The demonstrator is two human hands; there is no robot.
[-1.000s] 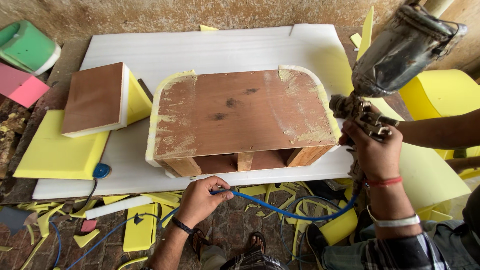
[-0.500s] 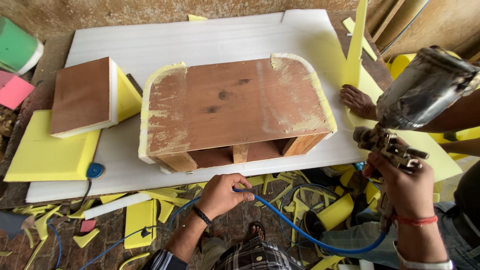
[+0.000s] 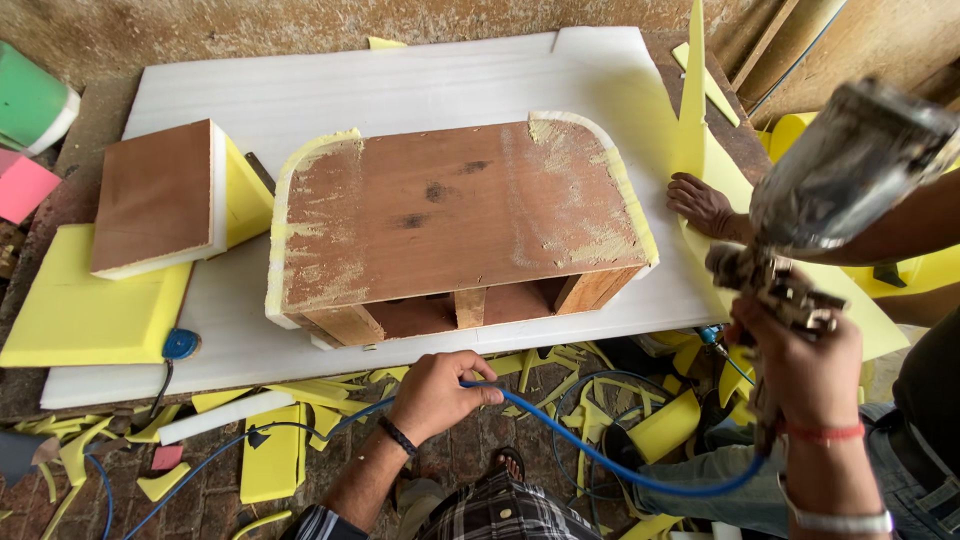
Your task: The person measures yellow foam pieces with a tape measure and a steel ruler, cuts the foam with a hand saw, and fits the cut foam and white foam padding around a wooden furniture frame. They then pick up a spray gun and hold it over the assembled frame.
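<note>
Nearest the camera: left hand (image 3: 432, 395) curled round the blue hose (image 3: 600, 455), fingers wrapped shut on it just below the table edge, holding the slack clear of the board. The hose runs right, loops low and climbs to the spray gun (image 3: 800, 230).

Right hand (image 3: 800, 355) is clamped on the spray gun handle, fingers closed round the grip. I cannot tell if a finger is on the trigger. The gun sits high at the right, metal cup up top (blurred), nozzle turned left toward the work.

Floor below: yellow foam scraps (image 3: 270, 455) all over the brick, a white strip among them.

On the table, a white foam sheet (image 3: 400, 90) covers most of the top. In the middle stands the wooden frame (image 3: 450, 225), flat brown panel up, yellow foam edging round its corners, open front with uprights facing the camera. To its left is a smaller wooden block (image 3: 155, 195) with white and yellow foam on it, lying partly on a yellow foam slab (image 3: 90, 310).

Far right: another person's hand (image 3: 705, 205) rests flat on a yellow foam piece (image 3: 700, 150), just beside the frame.

Judgement on doing the spraying well: keep the hose held back so it doesn't drag over the panel, hold the nozzle square to the wood, and sweep evenly across the bare top, away from the other person's hand.
</note>
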